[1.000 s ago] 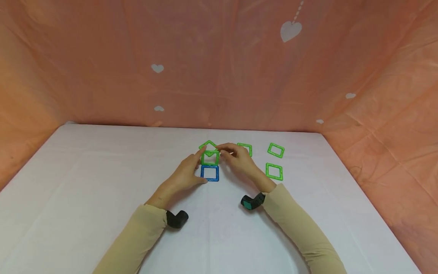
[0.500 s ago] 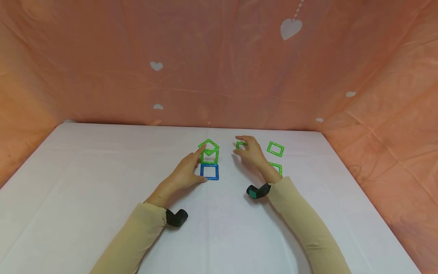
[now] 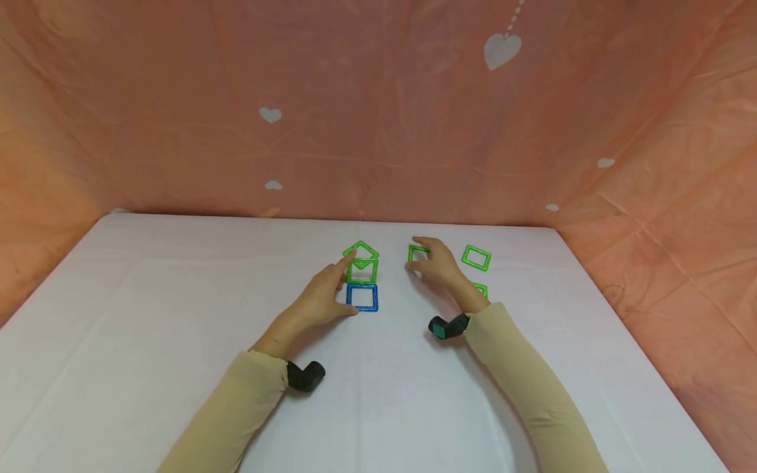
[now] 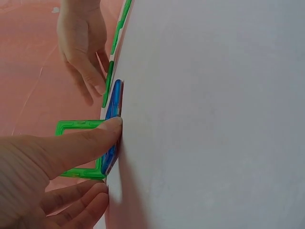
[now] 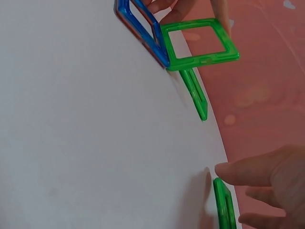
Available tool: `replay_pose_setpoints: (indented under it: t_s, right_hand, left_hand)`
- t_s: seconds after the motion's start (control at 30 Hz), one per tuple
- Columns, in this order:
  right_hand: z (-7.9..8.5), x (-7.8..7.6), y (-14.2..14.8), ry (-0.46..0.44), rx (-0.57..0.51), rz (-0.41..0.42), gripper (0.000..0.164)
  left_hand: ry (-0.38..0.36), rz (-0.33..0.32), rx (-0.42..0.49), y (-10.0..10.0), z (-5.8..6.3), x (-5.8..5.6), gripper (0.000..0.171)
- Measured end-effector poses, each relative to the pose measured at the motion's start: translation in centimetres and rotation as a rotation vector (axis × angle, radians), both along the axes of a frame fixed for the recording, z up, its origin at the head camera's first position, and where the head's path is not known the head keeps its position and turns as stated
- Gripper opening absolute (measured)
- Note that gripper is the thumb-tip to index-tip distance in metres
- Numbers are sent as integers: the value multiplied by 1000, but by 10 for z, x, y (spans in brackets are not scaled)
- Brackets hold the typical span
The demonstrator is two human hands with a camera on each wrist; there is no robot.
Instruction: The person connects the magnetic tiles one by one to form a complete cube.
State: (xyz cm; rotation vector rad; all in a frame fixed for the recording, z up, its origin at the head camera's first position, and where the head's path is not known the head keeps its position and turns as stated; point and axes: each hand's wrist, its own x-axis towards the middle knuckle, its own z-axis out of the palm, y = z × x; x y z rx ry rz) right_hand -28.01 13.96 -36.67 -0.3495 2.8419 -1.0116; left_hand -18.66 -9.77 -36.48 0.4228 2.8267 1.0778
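Note:
Green and blue open-frame magnetic tiles lie on the white tabletop. My left hand (image 3: 322, 295) holds a blue square tile (image 3: 375, 297) by its near edge with the thumb; its index finger reaches a green square tile (image 3: 375, 270) standing upright on the blue one's far edge. Behind them a green square tile (image 3: 370, 247) lies flat, turned cornerwise. My right hand (image 3: 435, 263) spreads thumb and index finger around another flat green tile (image 3: 411, 253). In the right wrist view the thumb is just above that tile's edge (image 5: 220, 202); firm contact is not visible.
Two more green tiles lie at the right: one (image 3: 474, 266) farther back, one (image 3: 482, 287) partly hidden by my right wrist. The white tabletop (image 3: 355, 407) ends at a hanging pink cloth (image 3: 384, 151). Both wrists wear black camera mounts (image 3: 305, 378).
My right hand has moved from beside the upright green tile rightward to the separate flat green tile, its fingers around it. My left hand stays at the blue tile.

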Motion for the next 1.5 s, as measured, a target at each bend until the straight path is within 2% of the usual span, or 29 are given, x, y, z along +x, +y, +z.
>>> replay_pose_setpoints:
  t_s: [0.3,0.63,0.9,1.23,1.5]
  right_hand:
    - [-3,1,3,-48,-6,-33,61]
    - [-7,1,2,10,-11,-31,47]
    - [-5,5,0,33,-16,-56,49]
    - [-3,10,-3,-29,-77,-67,55]
    - [-5,9,-4,-47,-113,-26,49]
  left_hand:
    - [-16,8,0,1,-1,0,102]
    - [-32,16,-5,0,-1,-1,102]
    - [-24,19,-10,1,-1,-1,102]
    - [-29,23,-23,2,0,-1,102]
    - [-23,21,-22,2,0,-2,102]
